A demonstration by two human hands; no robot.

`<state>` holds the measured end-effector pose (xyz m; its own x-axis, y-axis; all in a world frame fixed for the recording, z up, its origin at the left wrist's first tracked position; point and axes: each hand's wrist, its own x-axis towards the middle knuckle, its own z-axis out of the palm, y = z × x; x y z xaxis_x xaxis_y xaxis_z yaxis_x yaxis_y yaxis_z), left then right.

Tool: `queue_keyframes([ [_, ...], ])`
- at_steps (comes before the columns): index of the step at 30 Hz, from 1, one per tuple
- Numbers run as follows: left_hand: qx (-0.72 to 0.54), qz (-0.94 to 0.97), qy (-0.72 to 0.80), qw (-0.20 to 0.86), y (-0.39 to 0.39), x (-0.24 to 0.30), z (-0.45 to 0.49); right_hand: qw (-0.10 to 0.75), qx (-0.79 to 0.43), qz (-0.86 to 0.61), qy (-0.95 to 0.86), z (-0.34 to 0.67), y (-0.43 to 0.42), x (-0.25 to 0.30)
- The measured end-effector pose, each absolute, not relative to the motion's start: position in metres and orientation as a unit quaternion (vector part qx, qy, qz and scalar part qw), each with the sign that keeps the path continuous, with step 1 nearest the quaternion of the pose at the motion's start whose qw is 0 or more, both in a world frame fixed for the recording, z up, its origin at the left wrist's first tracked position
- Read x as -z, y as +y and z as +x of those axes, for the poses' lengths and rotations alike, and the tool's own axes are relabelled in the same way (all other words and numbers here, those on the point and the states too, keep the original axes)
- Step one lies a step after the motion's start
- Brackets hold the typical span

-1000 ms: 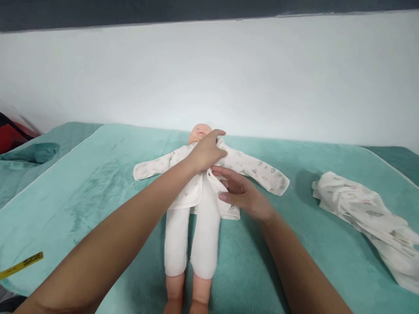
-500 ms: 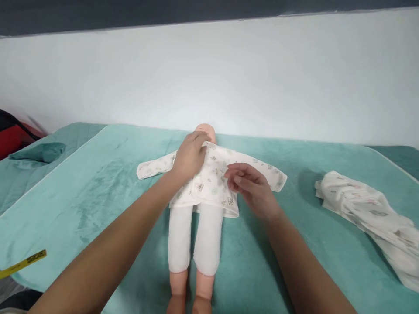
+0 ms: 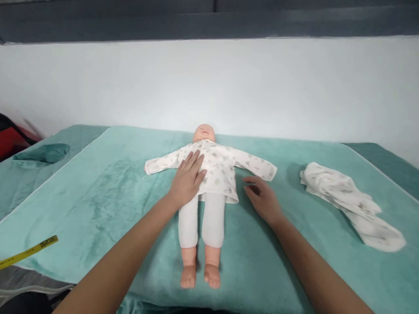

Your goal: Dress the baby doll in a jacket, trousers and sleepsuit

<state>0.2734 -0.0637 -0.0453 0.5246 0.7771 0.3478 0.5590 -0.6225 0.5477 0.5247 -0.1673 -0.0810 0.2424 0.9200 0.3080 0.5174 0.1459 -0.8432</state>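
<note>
A baby doll [image 3: 204,131] lies on its back with its head toward the wall and bare feet toward me. It wears a white long-sleeved shirt [image 3: 218,168] with small printed figures, the sleeves spread out to both sides. White cloth covers its legs [image 3: 212,220] down to the shins. My left hand [image 3: 187,179] lies flat on the left front of the shirt, fingers stretched toward the neck. My right hand [image 3: 263,198] hovers just right of the shirt's hem, fingers loosely curved and apart, holding nothing.
A crumpled white printed garment [image 3: 343,196] lies on the right of the green bed cover [image 3: 98,196]. Yellow tape [image 3: 29,253] sticks out over the left front edge. A red and black item [image 3: 13,137] is at the far left. The white wall [image 3: 209,83] rises behind.
My left hand has moved down from the doll's neck onto the shirt front, uncovering the head. My right hand has shifted right, away from the shirt. The view has tilted, showing the doll's feet.
</note>
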Motion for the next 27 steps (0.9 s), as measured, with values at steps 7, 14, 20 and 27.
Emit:
queue_keyframes([
  [7, -0.305, 0.841, 0.385, 0.227, -0.086, 0.058, 0.257, 0.228, 0.175, -0.804, -0.520, 0.636, -0.252, 0.065],
  [14, -0.346, 0.794, 0.412, 0.283, -0.096, 0.051, 0.262, 0.298, -0.058, -0.847, -0.436, 0.627, -0.219, 0.019],
  [20, -0.391, 0.735, 0.381, 0.402, -0.120, 0.017, 0.261, 0.533, -0.332, -0.595, -0.502, 0.513, -0.168, -0.022],
  [27, -0.441, 0.514, 0.326, 0.659, -0.142, -0.036, 0.236, 0.477, -0.514, -0.399, -0.591, 0.432, -0.169, -0.072],
])
